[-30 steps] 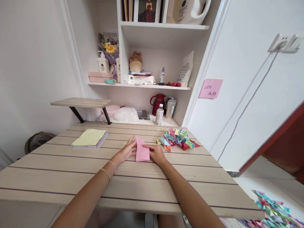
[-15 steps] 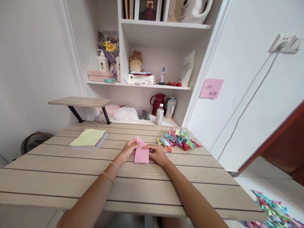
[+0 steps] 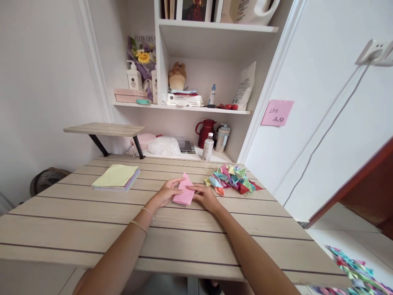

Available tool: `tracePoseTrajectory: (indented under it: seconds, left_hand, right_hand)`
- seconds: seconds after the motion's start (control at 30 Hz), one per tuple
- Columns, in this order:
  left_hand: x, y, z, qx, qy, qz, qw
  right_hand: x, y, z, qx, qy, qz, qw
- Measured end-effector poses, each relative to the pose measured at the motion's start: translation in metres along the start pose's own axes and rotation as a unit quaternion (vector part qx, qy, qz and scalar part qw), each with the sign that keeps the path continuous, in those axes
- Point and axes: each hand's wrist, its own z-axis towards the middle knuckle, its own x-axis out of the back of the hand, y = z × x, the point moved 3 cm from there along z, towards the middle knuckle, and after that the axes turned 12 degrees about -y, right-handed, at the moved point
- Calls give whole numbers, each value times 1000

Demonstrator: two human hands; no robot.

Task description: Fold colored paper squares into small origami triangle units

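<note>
A folded sheet of pink paper (image 3: 184, 196) is held just over the table, its upper end narrowed to a point. My left hand (image 3: 167, 192) pinches its left edge, thumb on the front and fingers behind. From the other side my right hand (image 3: 206, 197) grips the right edge, fingers bent around it. To the right of my hands lies a heap of folded paper pieces (image 3: 230, 178) in many colours. On the left a stack of square paper (image 3: 116, 176) rests with a yellow sheet on top.
The slatted wooden table (image 3: 92, 229) meets a white shelf unit. A clear bottle (image 3: 208, 147), a red jug (image 3: 205, 133) and a tumbler (image 3: 222, 138) stand at its back. A small raised shelf (image 3: 104, 129) is at the back left. More folded paper (image 3: 356, 270) lies on the floor at right.
The pink paper has tilted, its pointed top swinging right and its lower end rising slightly. My left thumb has come further across its front. The view has shifted a little.
</note>
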Motion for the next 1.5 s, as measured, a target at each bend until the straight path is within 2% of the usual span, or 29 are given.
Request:
tracePoseTrajectory:
  seconds: [0.17,0.3,0.4,0.5,0.57,0.73,0.87,1.1,1.33,1.5]
  left_hand:
    - [-2,1,-4,19,-32,-3,999]
    - [-7,1,-5,51,-39,-4,998]
    - [-12,0,-4,33,-37,-1,999]
    - [-14,-1,-3,-1,0,13,1000]
    - [-14,-3,-3,-9,18,19,1000]
    - [-17,-3,-1,0,8,30,1000]
    - [-18,-4,-1,2,15,32,999]
    - [-16,-8,2,-15,16,11,1000]
    - [-17,-7,4,-14,36,55,998]
    - [-19,-10,5,-30,19,60,998]
  right_hand:
    - [-1,3,0,-15,13,71,997]
    - [-2,8,0,-65,73,92,991]
    - [-2,11,0,-85,121,140,979]
    - [-3,12,1,-83,135,176,972]
    - [-3,13,1,-82,138,174,972]
    - [0,12,-1,-103,171,120,972]
    - [-1,12,-2,-117,172,129,970]
    - [-1,13,-4,-124,248,147,950]
    - [-6,6,-1,-127,196,168,958]
    - [-6,5,0,-122,207,128,962]
